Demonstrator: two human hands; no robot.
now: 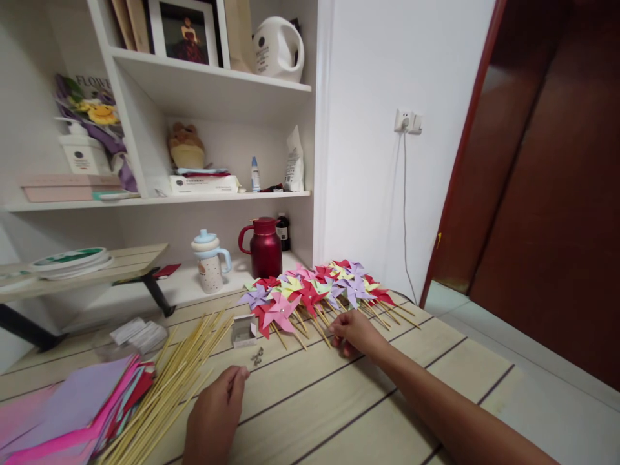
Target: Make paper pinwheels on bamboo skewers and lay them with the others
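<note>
Many paper pinwheels point(310, 294) in pink, red, lavender and yellow lie in a pile, their wooden sticks pointing toward me. At the near ends of those sticks, my right hand point(356, 332) is closed in a pinch, seemingly on one pinwheel's stick; its fingers partly hide the contact. My left hand point(217, 410) rests low over the table with thumb and index finger together, and nothing shows between them. Just beyond it lie small metal fasteners point(257, 356) beside a small open box point(244, 330). Left of that hand is a bundle of loose wooden sticks point(177, 368).
Coloured paper sheets point(72, 400) are stacked at the left edge of the slatted table point(310, 413). A red thermos jug point(265, 248) and a speckled cup point(210, 265) stand behind, under white shelves point(213, 72). A small raised stand point(130, 261) holds plates.
</note>
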